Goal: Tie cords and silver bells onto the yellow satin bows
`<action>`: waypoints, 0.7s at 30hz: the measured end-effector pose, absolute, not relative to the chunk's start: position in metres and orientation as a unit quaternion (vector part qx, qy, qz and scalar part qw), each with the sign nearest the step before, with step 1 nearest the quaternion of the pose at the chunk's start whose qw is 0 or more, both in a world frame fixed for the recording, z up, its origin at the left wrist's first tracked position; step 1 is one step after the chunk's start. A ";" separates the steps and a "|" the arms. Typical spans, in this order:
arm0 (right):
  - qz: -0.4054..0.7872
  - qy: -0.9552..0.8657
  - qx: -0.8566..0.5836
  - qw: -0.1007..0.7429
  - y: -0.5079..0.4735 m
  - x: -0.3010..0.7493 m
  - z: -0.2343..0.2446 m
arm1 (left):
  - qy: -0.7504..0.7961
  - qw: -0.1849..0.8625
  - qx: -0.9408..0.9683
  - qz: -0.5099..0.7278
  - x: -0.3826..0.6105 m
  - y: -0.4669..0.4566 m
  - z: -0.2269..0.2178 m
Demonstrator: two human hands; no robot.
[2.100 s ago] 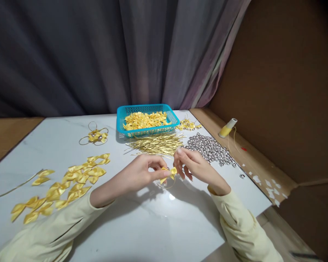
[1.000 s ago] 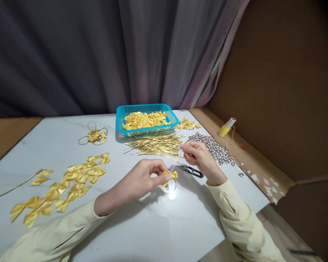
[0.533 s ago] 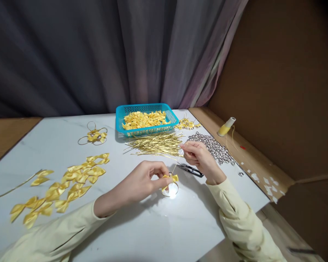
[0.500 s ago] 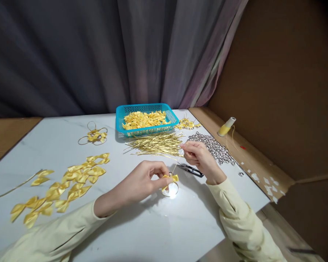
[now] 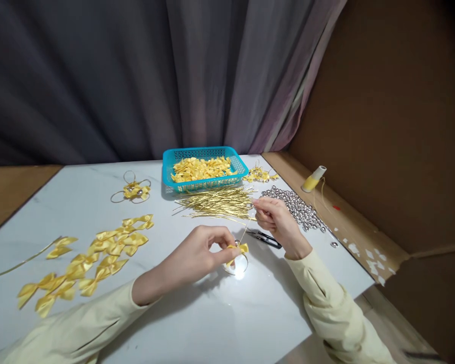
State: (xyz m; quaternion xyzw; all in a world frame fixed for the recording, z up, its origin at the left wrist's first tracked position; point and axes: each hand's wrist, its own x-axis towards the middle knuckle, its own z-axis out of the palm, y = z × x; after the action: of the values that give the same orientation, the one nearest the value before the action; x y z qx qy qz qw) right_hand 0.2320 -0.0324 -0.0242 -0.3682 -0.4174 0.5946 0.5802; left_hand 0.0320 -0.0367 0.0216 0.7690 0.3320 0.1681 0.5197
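1. Left hand (image 5: 197,253): fingers clamped on yellow satin bow (image 5: 244,248) with thin gold loop (image 5: 246,264), near side of turquoise rectangular plastic basket (image 5: 205,183).
2. Right hand (image 5: 276,220): thumb and forefinger together, pinching thin pale strand (image 5: 245,231) from bow.
3. Black-handled metal snips (image 5: 268,240) on white tabletop (image 5: 197,323), nearer and right of basket.

Big dark grey curtain (image 5: 197,76) hanging in loose folds across back, going kinda purplish-pink toward right edge. Plain brown panel (image 5: 394,126), looks like cardboard, walls off right side; top right corner pretty much black. White tabletop (image 5: 265,323) with faint grey marbling, glossy enough to throw back light spot (image 5: 239,274) near middle. Brown surface (image 5: 17,187) past left edge, brown ledge (image 5: 356,230) along right. Pale floor (image 5: 379,313) peeks out bottom right.
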 end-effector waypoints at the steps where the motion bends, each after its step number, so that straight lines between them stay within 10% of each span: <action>1: 0.591 -0.420 -0.362 0.586 -0.033 0.231 -0.024 | 0.334 0.521 0.767 0.171 0.032 -0.037 0.022; 21: 0.741 -0.424 -0.219 0.473 -0.040 0.219 -0.018 | 0.349 0.501 0.784 0.114 0.036 -0.039 0.015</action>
State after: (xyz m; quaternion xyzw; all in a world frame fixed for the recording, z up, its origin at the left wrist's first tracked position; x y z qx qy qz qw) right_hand 0.2194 -0.0399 -0.0177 -0.2187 -0.4240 0.7406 0.4731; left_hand 0.0363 -0.0394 0.0153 0.7839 0.3487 0.1144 0.5009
